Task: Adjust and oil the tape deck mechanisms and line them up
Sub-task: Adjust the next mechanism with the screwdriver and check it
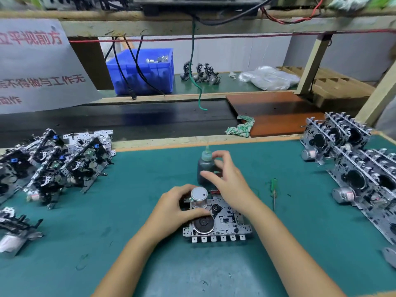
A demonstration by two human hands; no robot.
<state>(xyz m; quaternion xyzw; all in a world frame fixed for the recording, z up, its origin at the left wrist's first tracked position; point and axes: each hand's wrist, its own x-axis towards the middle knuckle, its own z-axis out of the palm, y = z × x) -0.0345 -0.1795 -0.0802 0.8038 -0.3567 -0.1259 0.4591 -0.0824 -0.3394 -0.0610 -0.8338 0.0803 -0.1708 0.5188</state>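
The tape deck mechanism [218, 219] lies flat on the green mat [128, 211], near centre. The left hand [173, 209] grips it at its motor can [199, 196], fingers curled round. The right hand [225, 179] hovers with loosely spread fingers at the dark oil bottle [205, 168] just beyond, holding nothing I can see. The stamped metal frame looks stiff and light, with delicate levers, so it's best held by the edges or the motor; the bottle is probably soft and slippery
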